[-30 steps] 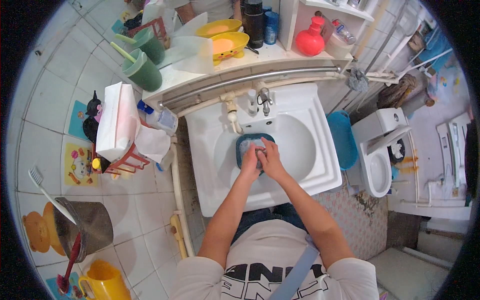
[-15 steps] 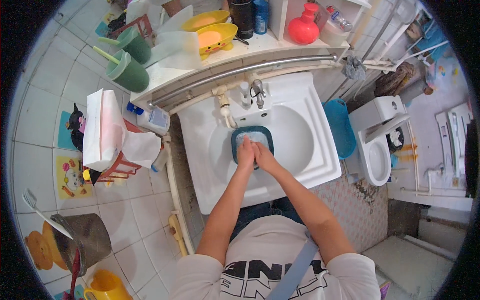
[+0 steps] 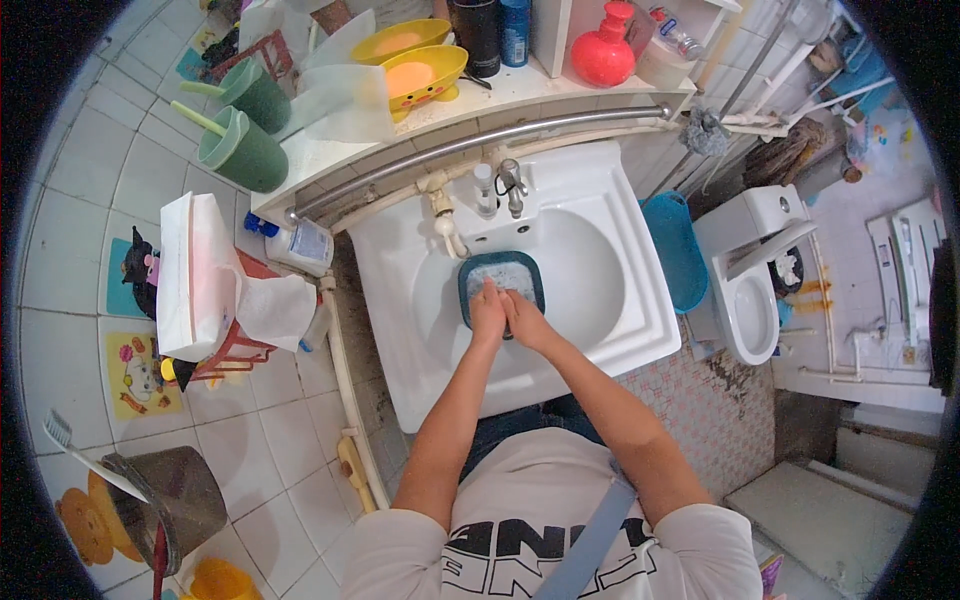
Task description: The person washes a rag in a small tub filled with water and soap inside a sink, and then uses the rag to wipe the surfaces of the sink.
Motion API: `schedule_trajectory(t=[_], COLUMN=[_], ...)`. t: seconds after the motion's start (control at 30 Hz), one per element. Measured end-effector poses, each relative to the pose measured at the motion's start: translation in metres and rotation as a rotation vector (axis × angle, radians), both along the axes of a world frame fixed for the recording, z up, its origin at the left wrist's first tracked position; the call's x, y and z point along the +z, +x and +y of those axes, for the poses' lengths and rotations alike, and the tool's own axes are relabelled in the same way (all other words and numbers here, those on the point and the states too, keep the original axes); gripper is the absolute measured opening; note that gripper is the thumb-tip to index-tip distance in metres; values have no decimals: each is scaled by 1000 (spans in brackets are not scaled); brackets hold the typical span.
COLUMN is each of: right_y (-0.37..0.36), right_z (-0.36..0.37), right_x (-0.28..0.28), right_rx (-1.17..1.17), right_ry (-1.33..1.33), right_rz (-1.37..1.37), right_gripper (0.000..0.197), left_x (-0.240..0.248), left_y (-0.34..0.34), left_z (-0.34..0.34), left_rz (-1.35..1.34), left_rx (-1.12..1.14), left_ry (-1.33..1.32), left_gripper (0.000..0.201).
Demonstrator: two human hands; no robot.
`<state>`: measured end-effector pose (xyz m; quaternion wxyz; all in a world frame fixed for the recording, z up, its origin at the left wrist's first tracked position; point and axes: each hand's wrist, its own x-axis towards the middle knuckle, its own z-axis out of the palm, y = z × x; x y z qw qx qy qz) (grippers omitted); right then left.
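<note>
In the white washbasin (image 3: 590, 345) stands a small dark teal square tub (image 3: 540, 283) with whitish, sudsy water (image 3: 505, 271) in it. My left hand (image 3: 488, 318) and my right hand (image 3: 524, 322) are pressed together over the near part of this tub. Their fingers are closed and point down toward the suds; anything between them is hidden. Behind the tub are a metal faucet (image 3: 513, 185) and a cream plastic pipe fitting (image 3: 443, 210), neither touched by my hands.
A shelf above the basin holds green cups (image 3: 243, 150), yellow soap dishes (image 3: 425, 80) and a red round bottle (image 3: 603, 48). Tissues (image 3: 200, 280) hang at the left, beside a white bottle (image 3: 303, 245). A blue bucket (image 3: 675, 255) and a toilet (image 3: 750, 310) stand at the right.
The whole view has shifted slightly. My hands stay together over the tub, with a little more of the suds showing beyond the fingers.
</note>
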<state>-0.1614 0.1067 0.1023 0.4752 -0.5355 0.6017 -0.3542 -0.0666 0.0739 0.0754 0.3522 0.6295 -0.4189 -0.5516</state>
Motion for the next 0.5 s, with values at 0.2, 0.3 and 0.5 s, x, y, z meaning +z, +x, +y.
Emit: schedule_trajectory(t=[0.2,0.3,0.5], right_y=[-6,-28,-40], right_z=[4,8,10], right_x=[-20,-22,-18], right_rx=[-96,-145,-306], right_ry=[-39,136,183], right_rz=[-46,-200,-428], right_gripper=[40,25,19], left_x=[-21,8,29], left_y=[8,14,41], left_z=[4,13,11], left_rz=[108,238,-62], left_rx=[53,14,-188], left_ry=[-119,9,-156], left_gripper=[33,23,28])
